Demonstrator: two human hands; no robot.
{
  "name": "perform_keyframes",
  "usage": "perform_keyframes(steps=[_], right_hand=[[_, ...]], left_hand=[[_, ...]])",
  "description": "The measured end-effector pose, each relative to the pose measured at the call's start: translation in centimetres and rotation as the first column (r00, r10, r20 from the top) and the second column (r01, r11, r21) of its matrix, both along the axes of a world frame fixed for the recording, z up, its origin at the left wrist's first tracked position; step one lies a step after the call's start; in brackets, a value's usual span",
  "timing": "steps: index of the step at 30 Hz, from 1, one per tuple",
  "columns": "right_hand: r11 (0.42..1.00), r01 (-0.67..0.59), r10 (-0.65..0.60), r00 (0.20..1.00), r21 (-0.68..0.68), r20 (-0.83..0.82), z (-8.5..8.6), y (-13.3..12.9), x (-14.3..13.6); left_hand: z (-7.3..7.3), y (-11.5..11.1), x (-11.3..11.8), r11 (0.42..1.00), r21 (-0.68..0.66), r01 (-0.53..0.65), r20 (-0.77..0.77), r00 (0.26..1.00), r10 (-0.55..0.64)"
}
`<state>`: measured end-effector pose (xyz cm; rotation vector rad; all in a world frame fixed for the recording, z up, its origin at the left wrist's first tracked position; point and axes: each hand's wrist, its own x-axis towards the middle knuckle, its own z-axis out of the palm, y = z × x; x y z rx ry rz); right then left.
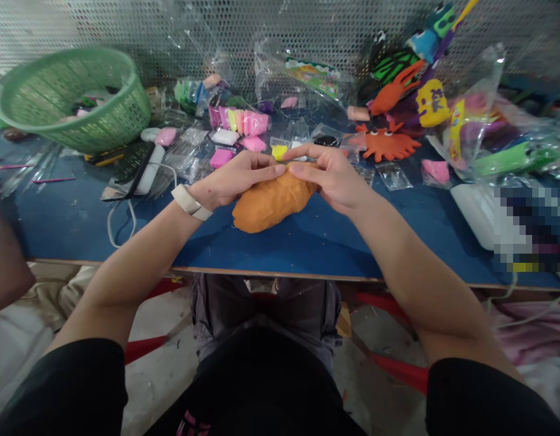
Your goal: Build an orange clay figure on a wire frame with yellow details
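An elongated lump of orange modelling clay is held just above the blue table, its left end tilted lower. My left hand grips its upper left side, thumb on top and fingers behind. My right hand closes on the upper right end, with its thumb and index finger close to the left thumb. The fingertips behind the clay are hidden. Just beyond the hands lie a small yellow clay piece and a bright pink block.
A green basket stands at the back left, near a dark device with a white cable. An orange crab figure, wrapped clay packs and clear bags line the back. A white object lies right. The table's front edge is close.
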<state>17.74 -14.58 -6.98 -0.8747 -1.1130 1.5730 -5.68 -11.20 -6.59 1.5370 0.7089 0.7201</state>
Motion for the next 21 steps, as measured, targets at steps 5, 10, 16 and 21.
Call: perform_keyframes(steps=[5,10,16,21], right_hand=[[0.992,-0.07,0.058,0.991,0.101,0.118,0.6,-0.2,0.2],[0.981,-0.104,0.073,0.98,0.164,0.183,0.4,0.1,0.5],[0.978,-0.098,0.059,0.977,0.186,0.207,0.2,0.1,0.5],[0.974,-0.113,0.062,0.967,0.198,0.246,0.3,0.0,0.6]], left_hand=[[0.6,-0.1,0.0,0.998,-0.062,0.004,-0.052,0.999,-0.007],[1.2,-0.5,0.0,0.995,-0.103,-0.014,-0.069,0.998,0.007],[1.2,-0.6,0.0,0.995,-0.104,-0.006,-0.063,0.998,0.0],[0.9,-0.4,-0.2,0.998,-0.061,0.006,-0.072,0.997,-0.01]])
